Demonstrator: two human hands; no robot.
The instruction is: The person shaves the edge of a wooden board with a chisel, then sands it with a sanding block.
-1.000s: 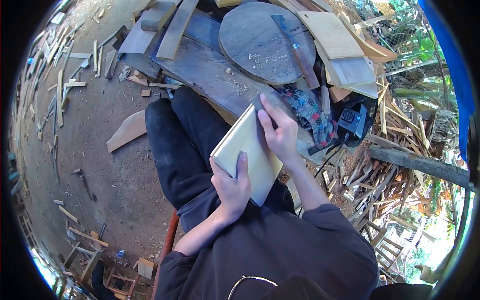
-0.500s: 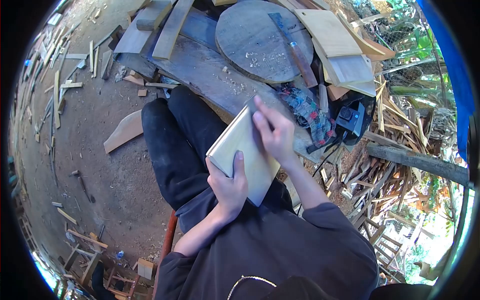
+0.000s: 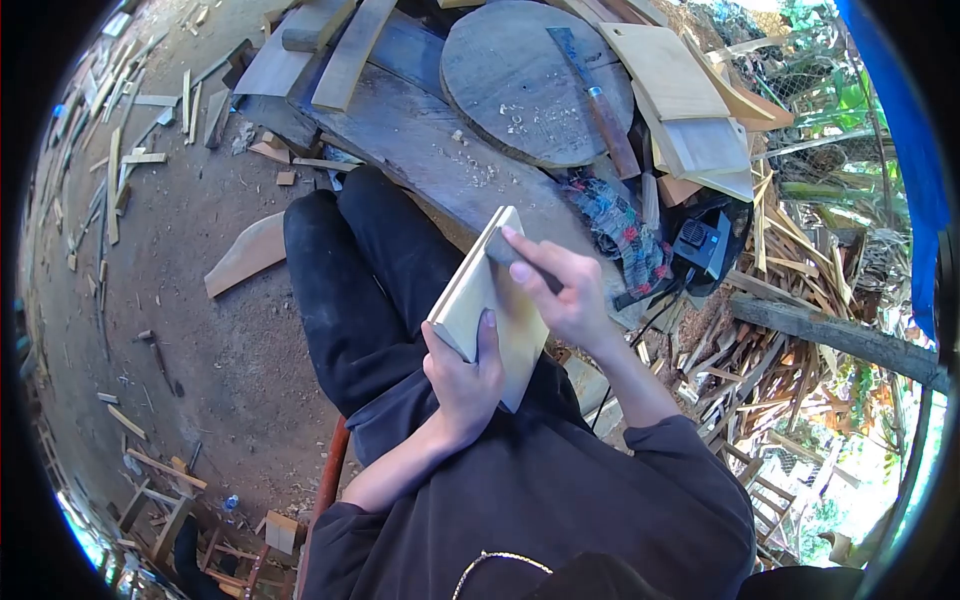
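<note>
A pale wooden board [image 3: 517, 345] rests tilted against my lap, a dark line running along its long left edge. My left hand [image 3: 465, 385] grips its lower left edge, with the thumb lying over the face. In my right hand [image 3: 570, 300] is a small dark grey flat piece [image 3: 508, 254], pinched under the fingers and pressed on the board near its upper end. The piece looks like folded sandpaper, but its kind is not certain. Part of it is hidden by my fingers.
Ahead stands a rough bench [image 3: 400, 135] with a round wooden block [image 3: 490, 75], carrying a wooden-handled blade [image 3: 610, 130] and shavings. Stacked boards [image 3: 670, 80], a patterned cloth [image 3: 620, 225] and a black device [image 3: 700, 240] are at the right. A hammer [image 3: 155, 355] lies on the ground.
My right hand has moved down and slightly right along the board with the grey piece, which shows more clearly now. The board has shifted a little; my left hand keeps its grip.
</note>
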